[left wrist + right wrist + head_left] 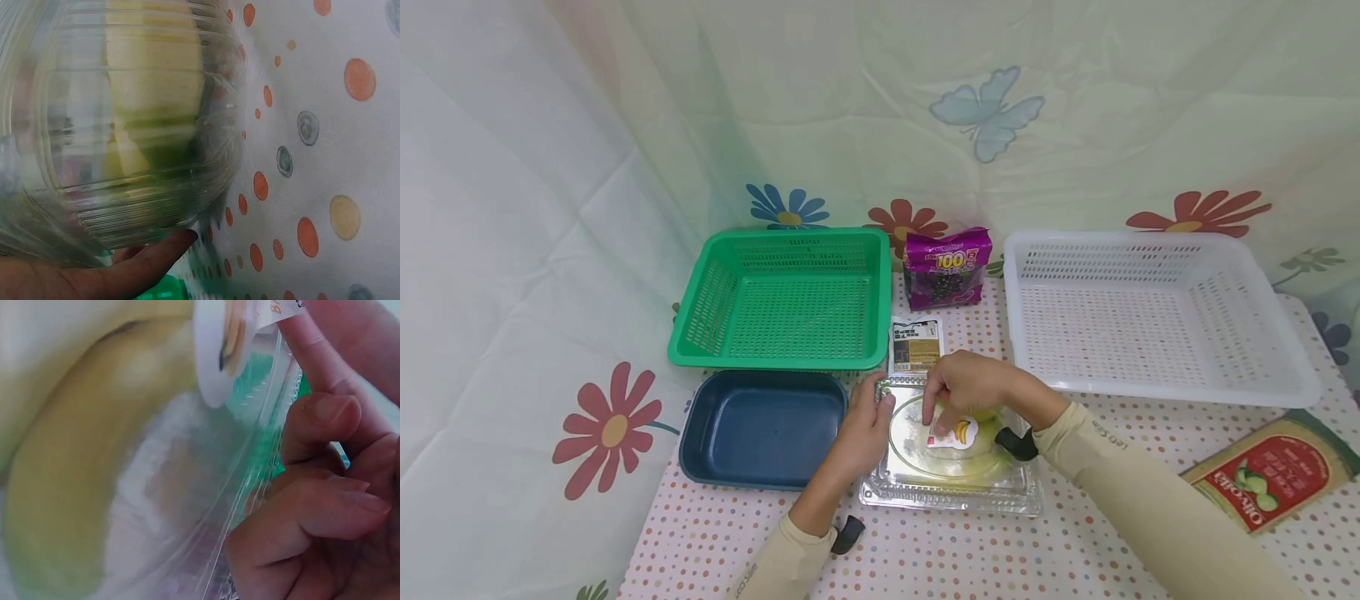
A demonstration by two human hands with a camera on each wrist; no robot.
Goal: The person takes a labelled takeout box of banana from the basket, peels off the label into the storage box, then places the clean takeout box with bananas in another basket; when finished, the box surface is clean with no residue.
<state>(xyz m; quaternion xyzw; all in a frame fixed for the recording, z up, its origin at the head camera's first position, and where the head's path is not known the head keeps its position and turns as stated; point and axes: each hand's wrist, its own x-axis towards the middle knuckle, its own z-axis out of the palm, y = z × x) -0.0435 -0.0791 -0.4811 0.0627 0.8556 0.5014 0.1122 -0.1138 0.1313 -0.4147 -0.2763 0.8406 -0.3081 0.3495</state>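
A clear plastic clamshell box [951, 500] lies on the dotted cloth, with yellow-green bananas [69, 469] visible through its plastic. My left hand [862, 429] rests against the left side of the box, one finger [150, 262] stretched along its wall. On the lid is a white banana sticker [964, 433]. My right hand [970, 387] reaches over the lid and touches the sticker with its index finger and thumb. Its other fingers [319, 512] are bent beside the box. The exact contact under the fingertips is partly hidden.
A green basket [886, 300] and a dark blue tub [688, 450] stand left, a white basket [1015, 333] right. Behind the box are a purple snack bag [947, 271] and a small white-brown packet [916, 344]. A red-and-gold packet [1270, 475] lies at far right.
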